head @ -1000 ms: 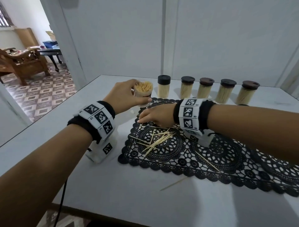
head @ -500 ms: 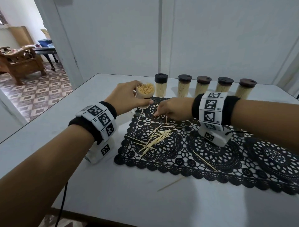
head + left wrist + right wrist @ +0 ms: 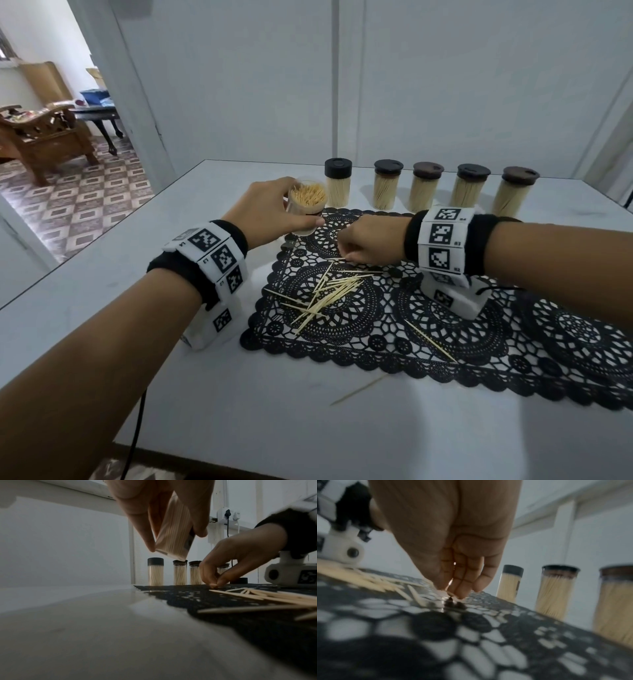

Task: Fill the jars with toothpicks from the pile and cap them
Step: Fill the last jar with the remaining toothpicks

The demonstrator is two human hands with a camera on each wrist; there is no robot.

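- Here, the left hand (image 3: 270, 212) grips the open jar (image 3: 307, 209), fingers and thumb curled round its clear wall; as in the earlier frames, the jar stays lifted and tilted at the mat's far left corner, packed with toothpicks, its rim uncapped.
- The right hand (image 3: 368, 244) has come down again to the mat (image 3: 479, 329); half a second ago it hovered just above with a toothpick hanging from its fingers, and now its fingertips (image 3: 217, 582) are pinched together and touch the lace at the far edge of the pile (image 3: 329, 291).
- Whether a toothpick lies between those fingertips cannot be told: the right wrist view is blurred there.
- The pile lies fanned across the mat's left medallion, much as before.
- One stray toothpick (image 3: 430, 337) lies on the mat right of the pile; another (image 3: 359, 389) lies on the table (image 3: 239, 411) just off the mat's near edge.
- Five capped jars (image 3: 424, 186), all full, stand in a row on the table behind the mat's far edge, unchanged.
- A loose dark cap (image 3: 239, 580) sits at the far edge of the mat behind the right hand, seen from the left wrist.
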